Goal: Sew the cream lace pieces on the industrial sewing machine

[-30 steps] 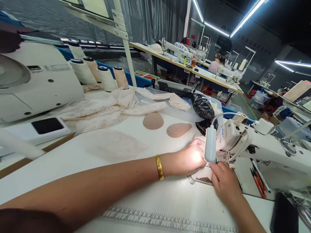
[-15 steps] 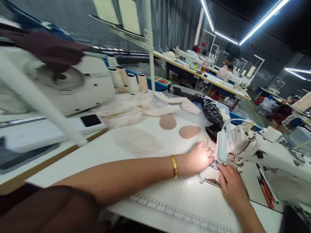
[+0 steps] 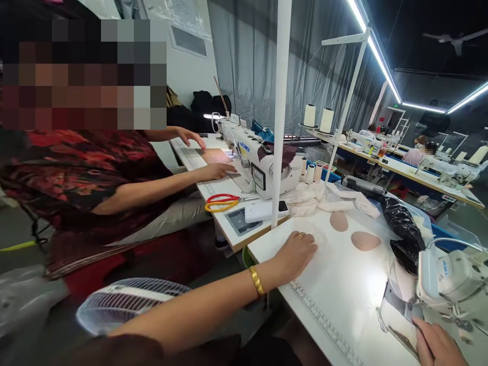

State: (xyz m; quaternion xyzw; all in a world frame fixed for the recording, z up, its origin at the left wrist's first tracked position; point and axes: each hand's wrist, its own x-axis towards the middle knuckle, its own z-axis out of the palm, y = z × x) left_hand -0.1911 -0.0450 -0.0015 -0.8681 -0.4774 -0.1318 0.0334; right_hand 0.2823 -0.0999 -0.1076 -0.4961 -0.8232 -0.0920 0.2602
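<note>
My left hand point(image 3: 295, 251), with a gold bangle at the wrist, lies flat with fingers spread near the left edge of the white table point(image 3: 343, 284), on a faint sheer lace piece point(image 3: 324, 244). My right hand point(image 3: 438, 346) shows only partly at the bottom right corner. Its fingertips grip the edge of a pale fabric piece point(image 3: 396, 312) lying under the white sewing machine point(image 3: 452, 282). A small lamp point(image 3: 427, 274) on the machine lights that spot.
Two beige foam cups point(image 3: 338, 221) point(image 3: 365, 240) and a black plastic bag point(image 3: 400, 229) lie further back. A white pole point(image 3: 280, 112) rises at the table's corner. A co-worker point(image 3: 95, 173) sits left at a Juki machine point(image 3: 263, 165), beside scissors point(image 3: 224, 202). A fan point(image 3: 125, 305) stands below.
The view has swung left. My left hand left the needle area and moved left onto the lace piece near the table edge. My right hand stays at the fabric by the machine.
</note>
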